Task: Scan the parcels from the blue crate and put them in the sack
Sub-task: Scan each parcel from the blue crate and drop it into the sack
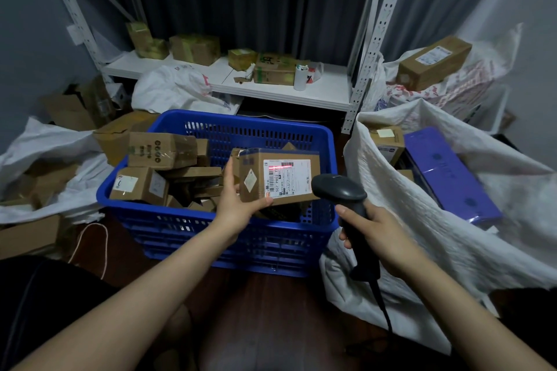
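Observation:
My left hand (238,199) grips a small cardboard parcel (256,159) above the blue crate (229,245), its white label facing me. A red scan line lies across the label's barcode. My right hand (376,229) holds a black barcode scanner (339,188) by its handle, its head pointed at the label from the right. The crate holds several more brown parcels (141,185). To the right an open white sack (422,205) holds a purple box (449,172) and brown parcels.
A white metal shelf (328,96) behind the crate carries several boxes and a white cup. More white sacks and cardboard boxes (69,111) lie at the left and back right. The scanner's cable hangs down toward the dark floor.

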